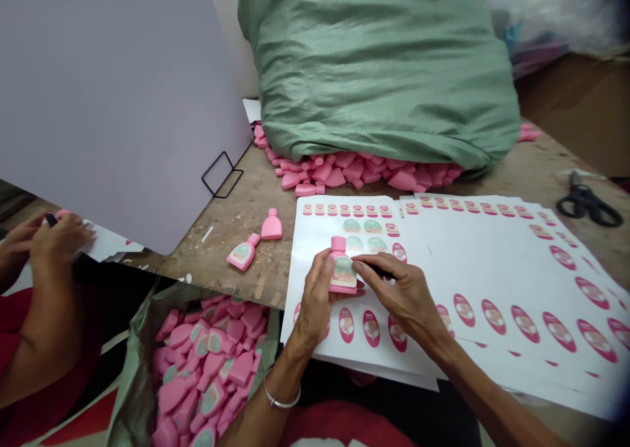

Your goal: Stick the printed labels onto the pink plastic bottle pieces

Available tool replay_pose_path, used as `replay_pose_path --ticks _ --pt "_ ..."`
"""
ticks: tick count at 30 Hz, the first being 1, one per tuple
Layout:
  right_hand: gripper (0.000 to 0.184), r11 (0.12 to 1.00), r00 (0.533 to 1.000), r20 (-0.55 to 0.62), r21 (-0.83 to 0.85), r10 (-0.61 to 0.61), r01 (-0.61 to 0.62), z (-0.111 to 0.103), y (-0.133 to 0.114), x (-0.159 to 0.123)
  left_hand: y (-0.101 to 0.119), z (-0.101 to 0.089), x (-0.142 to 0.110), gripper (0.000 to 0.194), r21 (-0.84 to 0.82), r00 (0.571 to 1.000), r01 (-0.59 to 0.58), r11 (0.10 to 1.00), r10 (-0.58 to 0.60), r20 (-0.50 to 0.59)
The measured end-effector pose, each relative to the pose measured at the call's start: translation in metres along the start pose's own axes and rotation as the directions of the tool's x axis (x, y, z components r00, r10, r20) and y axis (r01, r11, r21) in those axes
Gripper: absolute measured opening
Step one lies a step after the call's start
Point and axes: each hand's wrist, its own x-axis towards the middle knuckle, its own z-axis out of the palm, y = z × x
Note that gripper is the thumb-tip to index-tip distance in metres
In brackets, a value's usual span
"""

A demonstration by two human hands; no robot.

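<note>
A small pink toy-like bottle (338, 245) stands upright in my left hand (315, 297), whose fingers and thumb close around its sides. On its front is a green and cream label (344, 273). My right hand (401, 293) pinches a slim black tool (384, 273); its tip is hidden, so its kind cannot be made out. The right fingertips touch the label's right edge. Under both hands lies a sheet of stickers (325, 237) with green, cream and pink oval labels. Left of the sheet lie a labelled pink bottle (243, 253) and a pink bottle with no label showing (272, 226).
A green sack (384, 66) spills pink bottles (339, 171) at the back. More sticker sheets (472, 256) and black scissors (588, 204) lie right. An open sack of bottles (211, 361) stands below the table's edge. Left, past a grey panel (113, 92), another person's hands (54, 237) work.
</note>
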Motion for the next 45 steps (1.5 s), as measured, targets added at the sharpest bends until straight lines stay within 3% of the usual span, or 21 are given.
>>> replay_pose_path --ticks 3,7,11,15,17,19,21,23,27,30,33,35,36,37,38,39,40,41,42,43,45 --pt "0.023 0.993 0.999 -0.016 -0.109 -0.043 0.041 -0.001 0.005 0.001 -0.001 -0.004 -0.001 0.046 0.12 0.997 -0.05 0.992 0.043 0.062" --pt "0.048 0.969 0.996 -0.066 -0.239 0.052 -0.066 -0.007 0.009 0.008 -0.002 -0.006 -0.001 0.051 0.009 0.99 0.021 1.0 -0.022 0.138" --pt "0.068 0.977 0.972 0.115 0.029 0.204 -0.209 -0.006 0.003 0.017 0.012 0.001 -0.007 0.044 0.147 0.972 0.013 0.989 -0.047 0.231" --pt "0.055 0.951 0.936 0.264 0.14 0.232 -0.275 -0.012 0.016 0.033 0.028 -0.004 -0.018 0.039 0.244 0.943 0.058 0.968 -0.133 0.305" --pt "0.052 0.962 0.953 0.158 0.047 0.258 -0.268 -0.029 0.037 0.05 0.031 -0.019 -0.017 0.042 0.261 0.967 0.059 0.964 -0.12 0.226" --pt "0.05 0.957 0.974 -0.054 -0.176 0.222 -0.228 -0.053 0.061 0.075 0.031 -0.043 -0.009 0.046 0.35 1.0 0.006 0.937 -0.013 0.015" --pt "0.044 0.886 0.965 -0.21 -0.403 0.155 -0.23 -0.078 0.083 0.105 0.03 -0.072 0.007 0.048 0.514 0.969 -0.011 0.858 0.135 -0.205" --pt "0.042 0.83 0.951 -0.281 -0.493 0.133 -0.262 -0.095 0.099 0.136 0.028 -0.098 0.025 0.043 0.714 0.895 0.009 0.7 0.313 -0.319" --pt "0.038 0.771 0.951 -0.293 -0.582 0.096 -0.258 -0.101 0.113 0.184 0.022 -0.123 0.052 0.041 0.903 0.887 0.041 0.427 0.4 -0.229" --pt "0.033 0.753 0.959 -0.273 -0.615 0.076 -0.234 -0.098 0.113 0.196 0.026 -0.117 0.054 0.045 0.951 0.877 0.094 0.294 0.428 -0.219" --pt "0.034 0.75 0.966 -0.258 -0.632 0.033 -0.195 -0.096 0.101 0.18 0.04 -0.1 0.045 0.048 0.98 0.801 0.107 0.169 0.569 -0.186" --pt "0.033 0.78 0.974 -0.215 -0.621 -0.072 -0.079 -0.092 0.084 0.152 0.048 -0.082 0.037 0.046 0.981 0.747 0.015 0.193 0.65 -0.139" --pt "0.033 0.804 0.969 -0.178 -0.594 -0.174 0.035 -0.088 0.074 0.133 0.05 -0.071 0.034 0.043 0.96 0.756 -0.06 0.273 0.64 -0.135" --pt "0.031 0.825 0.951 -0.125 -0.538 -0.283 0.175 -0.082 0.062 0.112 0.05 -0.058 0.03 0.04 0.906 0.809 -0.136 0.402 0.573 -0.133" --pt "0.03 0.837 0.932 -0.08 -0.471 -0.355 0.278 -0.075 0.051 0.09 0.048 -0.044 0.027 0.038 0.8 0.897 -0.162 0.578 0.424 -0.125" --pt "0.029 0.831 0.907 -0.031 -0.415 -0.42 0.37 -0.066 0.04 0.067 0.044 -0.03 0.022 0.041 0.64 0.974 -0.114 0.76 0.214 -0.079" --pt "0.031 0.814 0.883 0.016 -0.381 -0.468 0.439 -0.056 0.032 0.046 0.039 -0.017 0.018 0.046 0.437 1.0 0.002 0.899 -0.011 0.018" --pt "0.034 0.787 0.854 0.051 -0.362 -0.518 0.499 -0.047 0.025 0.026 0.033 -0.005 0.012 0.051 0.23 0.975 0.158 0.96 -0.189 0.12" --pt "0.038 0.761 0.824 0.06 -0.35 -0.563 0.546 -0.038 0.021 0.008 0.027 0.004 0.006 0.054 0.052 0.925 0.305 0.951 -0.308 0.22" --pt "0.043 0.742 0.805 0.065 -0.349 -0.59 0.572 -0.032 0.018 -0.007 0.022 0.011 0.0 0.055 -0.082 0.881 0.412 0.907 -0.374 0.289" --pt "0.05 0.733 0.801 0.081 -0.356 -0.593 0.579 -0.026 0.015 -0.029 0.014 0.015 -0.01 0.046 -0.197 0.847 0.495 0.847 -0.419 0.327"
